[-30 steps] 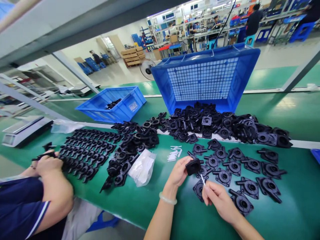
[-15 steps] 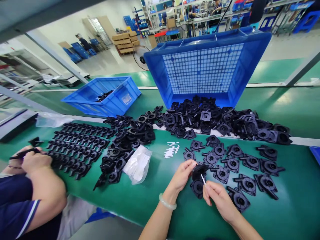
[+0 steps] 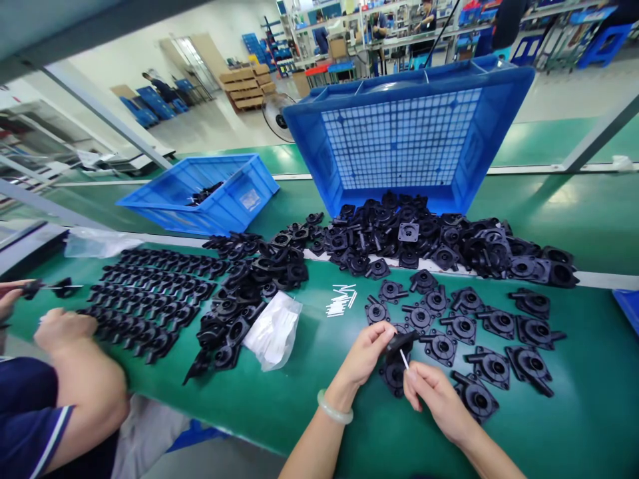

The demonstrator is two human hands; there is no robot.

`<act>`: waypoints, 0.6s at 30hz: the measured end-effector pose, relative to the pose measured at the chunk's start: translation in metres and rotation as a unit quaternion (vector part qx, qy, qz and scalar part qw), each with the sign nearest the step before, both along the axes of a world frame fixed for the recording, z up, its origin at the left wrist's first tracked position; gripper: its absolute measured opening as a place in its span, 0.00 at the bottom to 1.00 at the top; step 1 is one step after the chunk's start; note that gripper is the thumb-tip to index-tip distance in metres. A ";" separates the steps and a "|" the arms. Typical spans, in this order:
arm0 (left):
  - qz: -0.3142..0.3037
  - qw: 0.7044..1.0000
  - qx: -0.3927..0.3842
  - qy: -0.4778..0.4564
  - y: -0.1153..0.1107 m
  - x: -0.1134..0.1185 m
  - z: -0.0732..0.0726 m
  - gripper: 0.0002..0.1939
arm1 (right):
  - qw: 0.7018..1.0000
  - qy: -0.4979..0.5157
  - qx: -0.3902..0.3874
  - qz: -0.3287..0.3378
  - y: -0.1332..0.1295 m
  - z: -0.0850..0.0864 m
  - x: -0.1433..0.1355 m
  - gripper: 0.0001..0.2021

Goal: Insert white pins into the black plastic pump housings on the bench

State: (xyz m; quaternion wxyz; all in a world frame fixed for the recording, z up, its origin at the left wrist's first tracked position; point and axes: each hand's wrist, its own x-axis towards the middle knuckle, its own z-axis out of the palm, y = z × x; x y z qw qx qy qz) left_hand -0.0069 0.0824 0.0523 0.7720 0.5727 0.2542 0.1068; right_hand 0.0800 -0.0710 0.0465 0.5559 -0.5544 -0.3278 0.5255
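Note:
My left hand (image 3: 372, 349) pinches a black plastic pump housing (image 3: 402, 344) by its edge, tilted above the green table (image 3: 309, 412). In my right hand (image 3: 432, 389) is a thin white rod (image 3: 404, 359), its far end meeting the housing; whether it sits inside a hole I cannot tell. Beneath the held part lies another black housing (image 3: 393, 378), partly covered. To the right, several similar housings (image 3: 494, 368) lie spread face up. A small pile of white rods (image 3: 339, 303) rests left of them.
A tipped blue crate (image 3: 409, 133) spills a heap of black housings (image 3: 389, 233). Further left are a smaller blue bin (image 3: 204, 193), a clear plastic bag (image 3: 274, 329) and rows of black parts (image 3: 150, 299). A co-worker's arm (image 3: 84, 372) reaches in at left.
My hands stay almost in place, with the white rod still against the housing. At left, the co-worker's hands have moved apart, one drawing toward the left edge. The view has shifted slightly.

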 end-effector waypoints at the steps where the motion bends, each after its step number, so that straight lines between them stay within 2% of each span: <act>1: 0.001 1.000 0.002 0.000 0.000 0.000 0.000 0.22 | 1.000 -0.001 0.000 0.000 0.000 0.000 0.000 0.26; 11: -0.034 0.999 0.033 -0.013 0.006 -0.007 0.002 0.22 | 0.999 0.031 0.020 -0.006 0.001 -0.003 -0.001 0.24; 18: -0.037 0.997 0.061 -0.020 0.005 -0.007 0.016 0.26 | 1.000 -0.002 0.004 -0.002 -0.007 -0.011 -0.006 0.27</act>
